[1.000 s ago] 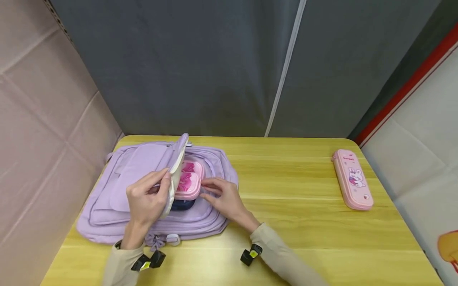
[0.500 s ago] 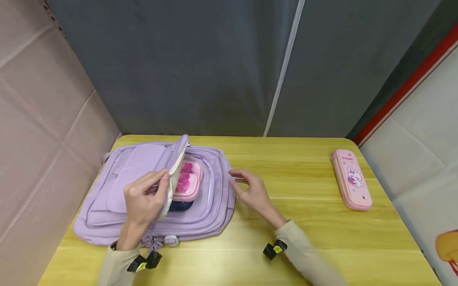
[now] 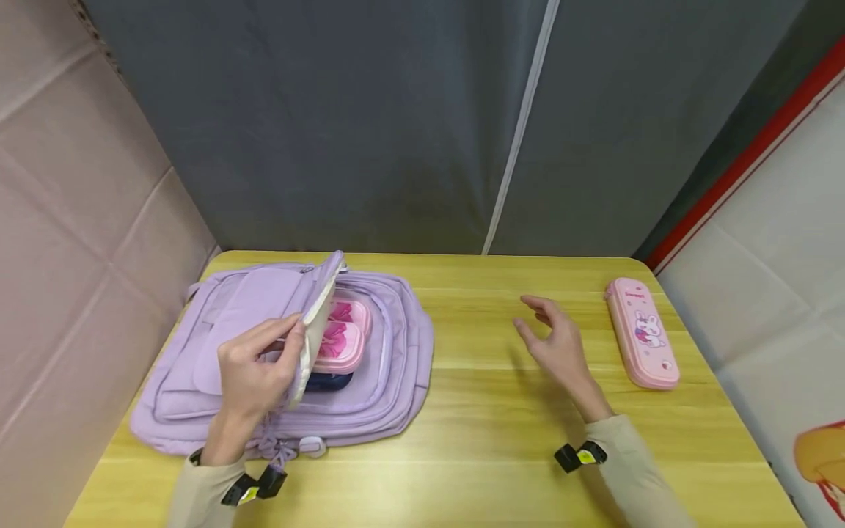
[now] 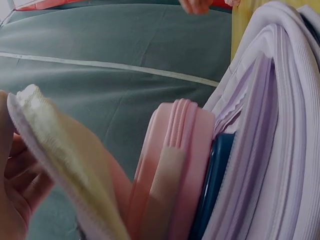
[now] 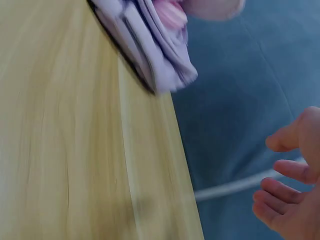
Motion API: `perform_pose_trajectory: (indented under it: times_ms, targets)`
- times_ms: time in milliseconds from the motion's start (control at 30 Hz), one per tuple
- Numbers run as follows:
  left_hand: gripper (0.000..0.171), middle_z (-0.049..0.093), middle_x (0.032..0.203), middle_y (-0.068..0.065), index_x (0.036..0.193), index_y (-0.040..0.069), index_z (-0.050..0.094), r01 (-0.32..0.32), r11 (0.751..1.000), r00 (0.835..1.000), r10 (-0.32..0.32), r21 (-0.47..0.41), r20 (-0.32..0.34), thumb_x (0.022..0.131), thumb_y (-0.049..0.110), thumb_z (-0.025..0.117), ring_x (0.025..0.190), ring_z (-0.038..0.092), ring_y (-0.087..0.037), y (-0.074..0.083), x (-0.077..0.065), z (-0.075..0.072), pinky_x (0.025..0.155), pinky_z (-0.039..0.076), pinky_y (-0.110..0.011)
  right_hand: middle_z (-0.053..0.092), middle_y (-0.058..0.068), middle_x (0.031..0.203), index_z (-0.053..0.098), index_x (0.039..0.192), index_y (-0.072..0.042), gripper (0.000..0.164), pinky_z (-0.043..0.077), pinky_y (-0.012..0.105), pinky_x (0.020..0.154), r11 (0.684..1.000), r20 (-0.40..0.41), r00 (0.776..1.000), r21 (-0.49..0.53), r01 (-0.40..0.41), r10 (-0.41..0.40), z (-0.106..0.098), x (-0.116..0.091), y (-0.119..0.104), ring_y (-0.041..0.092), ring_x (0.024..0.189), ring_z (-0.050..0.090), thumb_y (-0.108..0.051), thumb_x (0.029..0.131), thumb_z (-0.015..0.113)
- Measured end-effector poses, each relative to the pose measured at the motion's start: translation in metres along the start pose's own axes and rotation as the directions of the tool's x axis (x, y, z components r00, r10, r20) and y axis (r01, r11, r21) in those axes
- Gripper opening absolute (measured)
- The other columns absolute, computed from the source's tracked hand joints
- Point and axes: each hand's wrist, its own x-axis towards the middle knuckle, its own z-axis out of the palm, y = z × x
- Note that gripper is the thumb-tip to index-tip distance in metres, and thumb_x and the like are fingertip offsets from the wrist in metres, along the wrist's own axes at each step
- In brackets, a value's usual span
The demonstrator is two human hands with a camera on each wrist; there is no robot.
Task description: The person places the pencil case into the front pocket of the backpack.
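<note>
A lilac backpack (image 3: 389, 330) lies on the table at left, its front pocket unzipped. My left hand (image 3: 254, 367) pinches the edge of the pocket flap (image 3: 317, 330) and holds it raised. Under the flap shows a pink zip case with magenta bows (image 3: 343, 348), on top of a dark blue object (image 3: 328, 382); both sit partly inside the pocket. In the left wrist view the pink case (image 4: 195, 170) stands beside the blue item (image 4: 215, 175). My right hand (image 3: 557, 341) is over the table, fingers parted and holding nothing, between the backpack and a pink pencil case with a rabbit (image 3: 643, 334).
The wooden table (image 3: 462, 411) has a dark grey curtain (image 3: 363, 147) along its back edge. Pale fabric walls (image 3: 86, 220) rise at left and right. A zip cord and tag (image 3: 312, 446) hang at the backpack's near side.
My right hand has moved from beside the pink bow case to the right, across the table toward the pencil case. My left hand keeps its hold on the flap.
</note>
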Motion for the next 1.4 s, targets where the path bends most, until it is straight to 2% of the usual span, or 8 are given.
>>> perform_pose_trajectory:
  times_ms: [267, 400, 500, 700, 867, 1133, 1233, 1400]
  targets:
    - [0.014, 0.070, 0.078, -0.016, 0.087, 0.000, 0.073, 0.098, 0.995, 0.995, -0.098, 0.021, 0.001, 0.073, 0.000, 0.069, 0.068, 0.062, 0.007, -0.002, -0.001, -0.011, 0.060, 0.052, -0.008, 0.060, 0.014, 0.116, 0.058, 0.117, -0.002, 0.036, 0.047, 0.043, 0.090, 0.993, -0.138, 0.985, -0.049, -0.107, 0.099, -0.036, -0.013, 0.036, 0.027, 0.108, 0.055, -0.014, 0.083, 0.065]
    - [0.009, 0.070, 0.076, -0.014, 0.085, 0.002, 0.070, 0.180, 0.983, 0.983, -0.182, 0.047, 0.036, 0.078, 0.001, 0.065, 0.071, 0.061, 0.010, -0.003, -0.002, -0.013, 0.062, 0.051, -0.007, 0.060, 0.019, 0.111, 0.061, 0.112, -0.001, 0.035, 0.042, 0.049, 0.089, 0.969, -0.289, 0.945, -0.142, -0.202, 0.155, -0.057, -0.018, 0.050, 0.033, 0.105, 0.052, -0.012, 0.079, 0.067]
    - [0.007, 0.069, 0.074, -0.014, 0.085, 0.002, 0.068, 0.216, 0.974, 0.973, -0.220, 0.070, 0.064, 0.081, 0.002, 0.062, 0.074, 0.060, 0.013, -0.003, -0.002, -0.015, 0.064, 0.050, -0.005, 0.056, 0.024, 0.114, 0.060, 0.115, -0.001, 0.042, 0.036, 0.053, 0.088, 0.923, -0.356, 0.909, -0.227, -0.310, 0.218, -0.073, -0.023, 0.064, 0.039, 0.108, 0.047, -0.019, 0.077, 0.068]
    - [0.007, 0.068, 0.073, -0.012, 0.084, 0.004, 0.067, 0.221, 0.971, 0.971, -0.228, 0.091, 0.073, 0.082, 0.002, 0.060, 0.075, 0.059, 0.013, -0.006, -0.003, -0.016, 0.063, 0.049, -0.004, 0.038, 0.033, 0.128, 0.036, 0.135, 0.006, 0.073, 0.027, 0.057, 0.095, 0.811, -0.286, 0.869, -0.328, -0.484, 0.403, -0.098, -0.038, 0.092, 0.046, 0.119, 0.030, -0.029, 0.078, 0.067]
    - [0.006, 0.068, 0.071, -0.006, 0.083, 0.004, 0.066, 0.224, 0.970, 0.970, -0.231, 0.099, 0.073, 0.082, 0.003, 0.060, 0.074, 0.060, 0.010, -0.006, -0.002, -0.016, 0.063, 0.049, -0.004, 0.032, 0.038, 0.127, 0.021, 0.138, 0.012, 0.090, 0.028, 0.059, 0.091, 0.739, -0.200, 0.827, -0.375, -0.560, 0.526, -0.108, -0.050, 0.106, 0.050, 0.115, 0.027, -0.038, 0.078, 0.066]
    - [0.007, 0.067, 0.069, -0.005, 0.081, 0.002, 0.065, 0.230, 0.969, 0.968, -0.237, 0.091, 0.077, 0.084, 0.006, 0.060, 0.072, 0.059, 0.012, -0.007, 0.000, -0.016, 0.061, 0.050, -0.005, 0.035, 0.040, 0.124, 0.020, 0.135, 0.017, 0.098, 0.036, 0.057, 0.086, 0.692, -0.151, 0.772, -0.362, -0.624, 0.617, -0.114, -0.056, 0.117, 0.047, 0.107, 0.035, -0.046, 0.077, 0.065]
    - [0.007, 0.067, 0.070, -0.005, 0.082, 0.002, 0.065, 0.229, 0.969, 0.969, -0.236, 0.093, 0.071, 0.084, 0.007, 0.060, 0.073, 0.059, 0.012, -0.007, 0.000, -0.015, 0.061, 0.050, -0.005, 0.042, 0.037, 0.120, 0.028, 0.132, 0.017, 0.096, 0.041, 0.049, 0.075, 0.676, -0.178, 0.750, -0.339, -0.654, 0.637, -0.116, -0.057, 0.120, 0.045, 0.101, 0.042, -0.050, 0.074, 0.067]
    - [0.007, 0.068, 0.070, -0.007, 0.082, 0.003, 0.066, 0.232, 0.968, 0.969, -0.238, 0.095, 0.066, 0.084, 0.007, 0.060, 0.073, 0.059, 0.012, -0.007, 0.001, -0.015, 0.061, 0.050, -0.005, 0.049, 0.033, 0.119, 0.038, 0.129, 0.014, 0.093, 0.036, 0.035, 0.063, 0.648, -0.218, 0.712, -0.301, -0.700, 0.668, -0.117, -0.060, 0.122, 0.040, 0.097, 0.048, -0.055, 0.073, 0.066]
